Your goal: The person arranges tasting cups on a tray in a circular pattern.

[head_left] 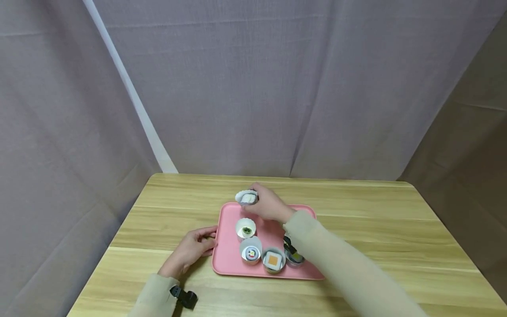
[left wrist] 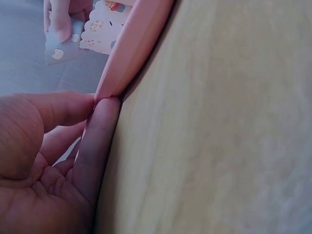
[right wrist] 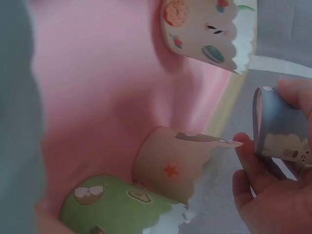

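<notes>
My right hand [head_left: 271, 206] holds a blue paper baking cup [right wrist: 280, 119] with a cloud-like print. It is tilted above the far edge of the pink tray [head_left: 227, 220], and something white shows inside it in the head view. My left hand [head_left: 192, 247] pinches the tray's left rim between thumb and finger. On the tray stand a paper cup [head_left: 240, 225] with a small green thing inside, a cup [head_left: 253, 241] with a round thing dotted in colours, and a cup [head_left: 281, 254] holding a white square with an orange middle. Another cup is partly hidden by my right wrist.
The tray lies on a wood-grain table [head_left: 178, 207]. Grey cloth [head_left: 237, 88] hangs behind and at the sides. In the right wrist view a green cup [right wrist: 114, 202] and a pinkish starfish-print cup [right wrist: 165, 163] stand close together.
</notes>
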Demonstrator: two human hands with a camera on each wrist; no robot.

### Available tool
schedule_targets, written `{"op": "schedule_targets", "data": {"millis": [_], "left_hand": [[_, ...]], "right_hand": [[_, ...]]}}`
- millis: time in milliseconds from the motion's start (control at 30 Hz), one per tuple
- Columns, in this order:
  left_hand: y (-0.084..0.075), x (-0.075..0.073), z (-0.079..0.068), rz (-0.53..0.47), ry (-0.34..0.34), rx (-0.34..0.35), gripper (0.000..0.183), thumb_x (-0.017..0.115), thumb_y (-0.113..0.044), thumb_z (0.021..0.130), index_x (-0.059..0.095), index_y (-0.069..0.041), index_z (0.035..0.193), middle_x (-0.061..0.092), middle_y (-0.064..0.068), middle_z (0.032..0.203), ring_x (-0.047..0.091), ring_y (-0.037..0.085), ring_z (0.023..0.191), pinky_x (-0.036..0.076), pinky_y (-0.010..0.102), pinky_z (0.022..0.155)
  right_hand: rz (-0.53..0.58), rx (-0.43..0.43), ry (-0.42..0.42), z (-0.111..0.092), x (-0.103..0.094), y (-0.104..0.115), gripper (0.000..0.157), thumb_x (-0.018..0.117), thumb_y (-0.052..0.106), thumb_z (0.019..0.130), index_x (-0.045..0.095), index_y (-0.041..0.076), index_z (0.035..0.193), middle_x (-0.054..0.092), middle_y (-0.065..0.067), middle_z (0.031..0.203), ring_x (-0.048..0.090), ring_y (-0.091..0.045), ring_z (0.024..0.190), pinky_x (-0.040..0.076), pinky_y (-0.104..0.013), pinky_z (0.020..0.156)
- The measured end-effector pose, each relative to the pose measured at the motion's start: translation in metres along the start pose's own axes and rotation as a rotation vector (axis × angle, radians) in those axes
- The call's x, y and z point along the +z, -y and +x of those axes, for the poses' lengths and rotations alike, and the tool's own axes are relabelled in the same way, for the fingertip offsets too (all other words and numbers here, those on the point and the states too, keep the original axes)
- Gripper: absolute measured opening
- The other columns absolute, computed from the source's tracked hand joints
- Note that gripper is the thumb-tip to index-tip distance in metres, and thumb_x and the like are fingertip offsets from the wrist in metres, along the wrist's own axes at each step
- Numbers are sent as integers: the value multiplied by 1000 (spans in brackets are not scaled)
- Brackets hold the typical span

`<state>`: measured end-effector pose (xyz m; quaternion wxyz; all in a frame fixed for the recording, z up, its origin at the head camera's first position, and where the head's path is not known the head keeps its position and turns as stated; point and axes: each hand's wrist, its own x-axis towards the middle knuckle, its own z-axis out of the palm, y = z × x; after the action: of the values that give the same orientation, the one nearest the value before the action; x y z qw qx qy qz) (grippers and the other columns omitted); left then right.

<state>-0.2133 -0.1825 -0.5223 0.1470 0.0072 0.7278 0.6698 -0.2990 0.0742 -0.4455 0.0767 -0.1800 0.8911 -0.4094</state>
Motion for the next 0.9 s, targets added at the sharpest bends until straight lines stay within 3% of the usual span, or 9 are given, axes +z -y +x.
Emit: {"op": "schedule_targets", "data": {"millis": [67,200,433,667,900], "left_hand": [[1,0,-1,-4,2,-3,47,61,3,91,53,0,137,56,18,113,59,21,87,58,35,75],[2,0,0,-7,3,-7,47,61,3,90,52,1,137,56,18,114,58,21,88,58,36,77],[3,-2,0,-4,8,2,47,60,3,91,52,2,137,56,18,114,59,21,88,58,36,77],[4,2,2,-2,24,0,48,60,3,91,51,1,138,56,17,115,59,20,87,58,35,76],[3,3,3,5,26,2,48,59,4,90,52,1,137,56,16,113,58,19,86,58,34,75]], "right_hand": [[-47,-20,-15,2,4,-2,39,78,24,83,54,12,112,60,0,99,58,-15,89,51,-30,80],[-94,-25,-28,6,9,-5,38,80,23,81,56,11,108,60,0,94,58,-16,87,51,-34,81],[-252,-13,9,10,13,-6,39,80,34,80,58,11,103,61,4,87,53,-16,82,31,-40,88],[-339,-31,93,7,12,-4,53,75,34,85,57,12,130,63,0,116,57,-18,107,26,-45,94],[-423,-61,112,2,7,-4,33,59,30,97,65,20,128,60,3,128,50,-24,119,27,-46,90]]}}
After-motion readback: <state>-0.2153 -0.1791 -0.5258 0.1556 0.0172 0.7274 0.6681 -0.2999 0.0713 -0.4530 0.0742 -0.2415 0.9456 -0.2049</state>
